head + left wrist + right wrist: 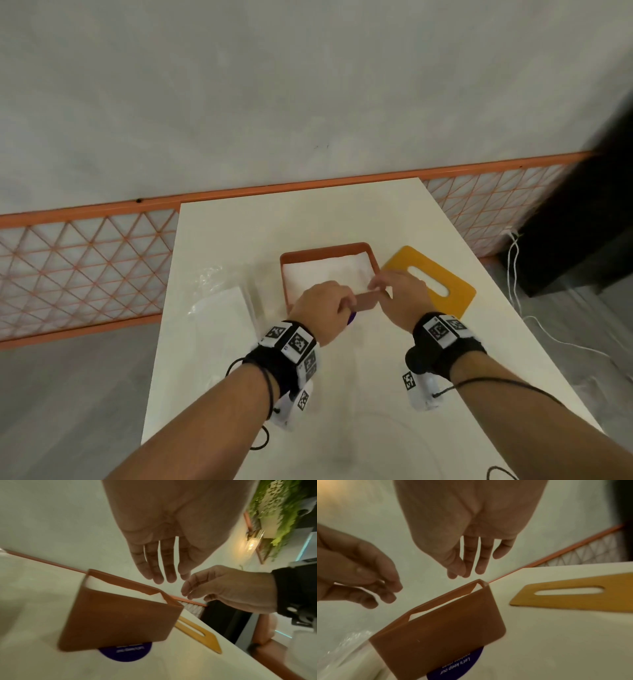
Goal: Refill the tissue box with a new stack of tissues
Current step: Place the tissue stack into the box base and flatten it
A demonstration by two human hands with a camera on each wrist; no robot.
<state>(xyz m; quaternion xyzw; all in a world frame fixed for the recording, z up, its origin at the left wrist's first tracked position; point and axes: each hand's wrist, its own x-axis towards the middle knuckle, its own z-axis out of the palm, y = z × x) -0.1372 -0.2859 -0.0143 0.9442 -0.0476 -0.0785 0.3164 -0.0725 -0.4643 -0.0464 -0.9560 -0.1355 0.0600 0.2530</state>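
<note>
So the orange tissue box [329,270] sits mid-table, open top facing up, long axis running roughly left to right. White tissues [325,272] fill it. Left hand [322,308] hovers over the near left edge with fingers loose, holding nothing. Right hand [400,294] is above the near right corner, same deal. The yellow slotted lid [435,281] lies flat just right of the box, and a plastic wrapper [219,291] sits on the left.
</note>
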